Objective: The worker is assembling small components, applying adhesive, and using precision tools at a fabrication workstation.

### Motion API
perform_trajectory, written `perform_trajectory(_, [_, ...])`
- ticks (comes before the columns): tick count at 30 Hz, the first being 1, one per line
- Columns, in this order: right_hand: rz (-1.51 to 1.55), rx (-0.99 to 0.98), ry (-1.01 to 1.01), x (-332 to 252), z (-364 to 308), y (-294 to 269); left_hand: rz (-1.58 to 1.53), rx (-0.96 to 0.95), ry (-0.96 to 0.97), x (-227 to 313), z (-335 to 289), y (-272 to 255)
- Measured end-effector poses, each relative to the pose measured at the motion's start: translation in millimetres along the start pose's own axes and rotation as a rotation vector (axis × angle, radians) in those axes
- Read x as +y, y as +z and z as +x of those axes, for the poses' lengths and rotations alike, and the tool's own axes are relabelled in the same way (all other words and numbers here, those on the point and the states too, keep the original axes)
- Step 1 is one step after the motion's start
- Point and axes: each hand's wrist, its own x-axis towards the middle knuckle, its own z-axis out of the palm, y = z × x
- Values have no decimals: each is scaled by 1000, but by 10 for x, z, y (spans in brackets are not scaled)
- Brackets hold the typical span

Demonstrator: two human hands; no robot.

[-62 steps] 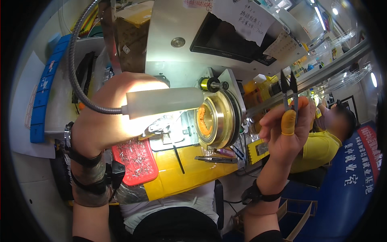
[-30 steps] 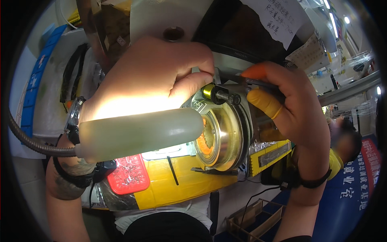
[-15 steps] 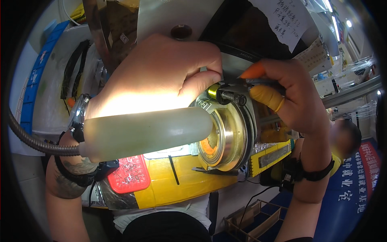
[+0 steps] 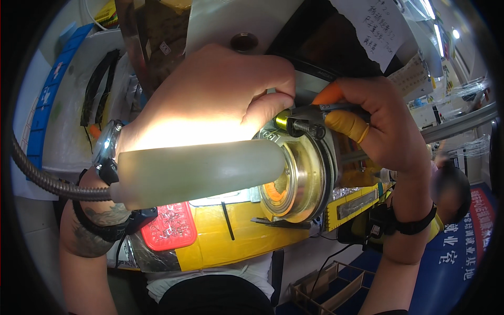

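Observation:
My left hand reaches over the lamp, thumb and forefinger closed together beside a round brass-coloured metal fixture. Whatever sits between those fingertips is too small to make out. In my right hand, orange and yellow finger cots cover the pinching fingertips. They grip dark metal tweezers, whose thin tips reach toward my left fingertips. Just beneath the tips are a shiny yellow-green piece and a ridged black screw knob on top of the fixture. An orange ring shows inside the fixture's opening.
A glowing tube lamp on a flexible metal neck crosses in front of the fixture. Nearer me lie a red tray of tiny parts and a yellow-covered surface. A white bin stands left; another person is at right.
The view has shifted slightly, so the lamp and fixture appear a little farther right. The tweezer tips now extend closer to my left fingertips. Both hands keep their grip.

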Motion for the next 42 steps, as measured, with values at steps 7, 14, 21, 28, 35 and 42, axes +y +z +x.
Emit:
perform_trajectory(7, [17,-15,8,-20,24,0,-2,-14,-8,10,-2,-12])
perform_trajectory(14, [28,-9,4,24,5,24,-9,5,11,-10,-19,23])
perform_trajectory(21, [101,135,-60,109,-21,118,-23,32,11,-21,-21,23])
perform_trajectory(28, [-200,272,-70,-202,-442,-78,45,-44,-17,-24,-93,-232])
perform_trajectory(35, [-192,796,118,-517,-429,-223,61,-81,-164,288,-441,-700])
perform_trajectory(42, [-467,920,110,-437,78,-381,148,-17,-370,665,-852,-1035])
